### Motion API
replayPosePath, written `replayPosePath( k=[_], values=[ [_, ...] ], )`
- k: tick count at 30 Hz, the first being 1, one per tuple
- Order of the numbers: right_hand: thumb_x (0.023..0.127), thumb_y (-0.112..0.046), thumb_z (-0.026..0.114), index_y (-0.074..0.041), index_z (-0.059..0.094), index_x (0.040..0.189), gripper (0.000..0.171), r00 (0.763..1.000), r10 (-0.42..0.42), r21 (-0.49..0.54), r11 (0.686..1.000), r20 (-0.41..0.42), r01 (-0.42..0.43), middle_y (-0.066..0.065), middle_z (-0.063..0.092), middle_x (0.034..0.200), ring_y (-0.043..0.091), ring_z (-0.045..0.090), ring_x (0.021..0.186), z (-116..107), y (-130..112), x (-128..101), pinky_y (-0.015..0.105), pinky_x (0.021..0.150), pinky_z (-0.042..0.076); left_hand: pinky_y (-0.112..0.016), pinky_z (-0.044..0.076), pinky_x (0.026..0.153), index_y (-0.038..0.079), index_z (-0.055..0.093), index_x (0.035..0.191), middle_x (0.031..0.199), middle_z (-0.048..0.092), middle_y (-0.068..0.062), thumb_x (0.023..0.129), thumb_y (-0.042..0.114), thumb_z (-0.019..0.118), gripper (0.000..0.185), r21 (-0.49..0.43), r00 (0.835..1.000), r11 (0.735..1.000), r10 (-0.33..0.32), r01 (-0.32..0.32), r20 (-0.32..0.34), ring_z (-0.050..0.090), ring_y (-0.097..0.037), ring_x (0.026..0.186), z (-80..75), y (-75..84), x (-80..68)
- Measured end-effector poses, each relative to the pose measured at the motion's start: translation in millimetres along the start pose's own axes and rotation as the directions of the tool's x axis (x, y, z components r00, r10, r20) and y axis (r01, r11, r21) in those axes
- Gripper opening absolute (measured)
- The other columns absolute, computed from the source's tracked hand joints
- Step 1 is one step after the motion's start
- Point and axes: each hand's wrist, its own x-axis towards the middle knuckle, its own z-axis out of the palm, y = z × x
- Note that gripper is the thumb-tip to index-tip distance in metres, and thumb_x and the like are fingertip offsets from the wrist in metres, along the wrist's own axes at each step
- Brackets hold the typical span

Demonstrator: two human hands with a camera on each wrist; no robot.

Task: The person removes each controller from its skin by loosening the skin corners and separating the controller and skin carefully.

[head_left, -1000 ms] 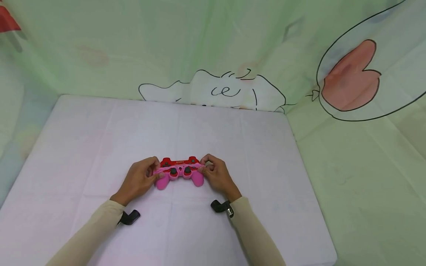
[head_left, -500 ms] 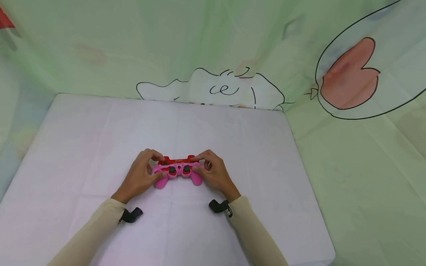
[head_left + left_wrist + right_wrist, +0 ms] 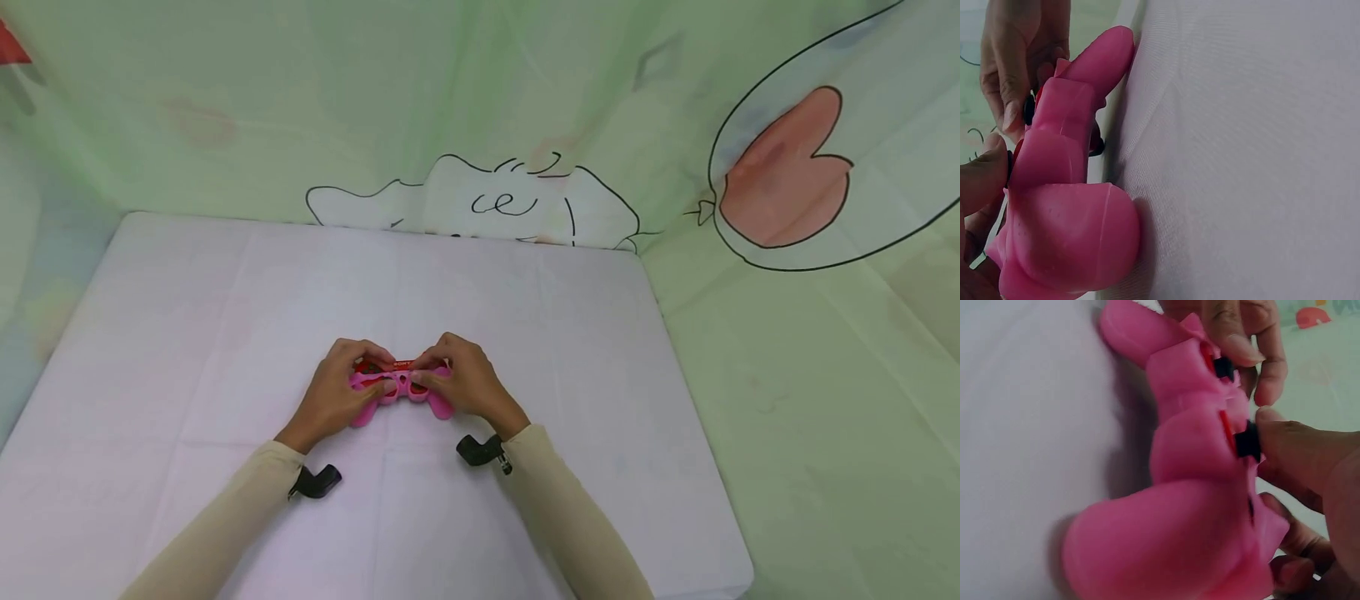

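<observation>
A red game controller (image 3: 402, 364) with black thumbsticks lies on the table, partly inside a pink rubbery cover (image 3: 441, 407). The cover wraps both handles and the lower front, while a red strip marked SONY shows along the top. From the left, my left hand (image 3: 335, 390) grips it, thumb at the left stick and fingers over the far edge. My right hand (image 3: 467, 382) does likewise at the right stick. In the left wrist view, the pink cover (image 3: 1072, 231) bulges round the handle. The right wrist view has my thumb (image 3: 1297, 447) against a black thumbstick (image 3: 1249, 440).
A white-clothed table (image 3: 562, 333) spreads around the hands. Behind and to the right hangs a pale green printed curtain (image 3: 375, 92) with a heart drawing (image 3: 787, 175). Black cameras sit at both wrists, the left camera (image 3: 318, 482) and the right camera (image 3: 478, 451).
Both hands have slid inward from the controller's ends to its middle, thumbs now over the sticks and fingers over the top edge. The controller has hardly moved.
</observation>
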Motion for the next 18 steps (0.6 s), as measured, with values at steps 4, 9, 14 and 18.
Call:
replayPosePath(
  k=[4,9,14,18],
  values=[
    [0.09,-0.024,0.087,-0.019,0.086,0.097,0.008,0.999,0.025,-0.011,1.0,0.038,-0.025,-0.004,0.066,0.09,0.015,0.059,0.086,-4,-7,5,0.028,0.074,0.045,-0.043,0.05,0.098,0.022,0.071,0.113,0.116,0.068,0.002,0.089,0.022,0.089,0.03,-0.001,1.0,1.0,-0.008,0.008,0.008,0.05,-0.015,0.118,-0.1,2.6,1.4],
    [0.091,-0.022,0.085,-0.019,0.083,0.086,0.006,0.992,0.083,-0.034,0.996,0.096,-0.08,-0.004,0.07,0.091,0.017,0.058,0.089,-10,-20,13,0.029,0.074,0.046,-0.043,0.051,0.099,0.022,0.071,0.114,0.116,0.068,0.002,0.092,0.023,0.086,0.027,0.002,1.0,1.0,-0.018,0.018,0.022,0.05,-0.015,0.118,-1.2,4.5,2.7],
    [0.096,-0.021,0.081,-0.016,0.078,0.086,0.011,0.978,0.147,-0.067,0.988,0.148,-0.138,-0.002,0.069,0.09,0.016,0.056,0.085,-11,-29,18,0.027,0.069,0.043,-0.042,0.051,0.099,0.023,0.072,0.114,0.116,0.07,0.004,0.093,0.024,0.085,0.025,0.002,0.999,1.0,-0.017,0.017,0.036,0.051,-0.015,0.118,-2.1,5.5,3.7],
    [0.102,-0.025,0.074,-0.013,0.074,0.092,0.015,0.966,0.198,-0.143,0.974,0.168,-0.175,0.001,0.067,0.089,0.015,0.056,0.082,-7,-35,17,0.027,0.068,0.044,-0.042,0.05,0.1,0.024,0.073,0.113,0.115,0.071,0.006,0.09,0.02,0.087,0.027,-0.001,0.998,1.0,-0.017,0.017,0.055,0.05,-0.015,0.118,-2.5,7.5,3.9]
  ],
)
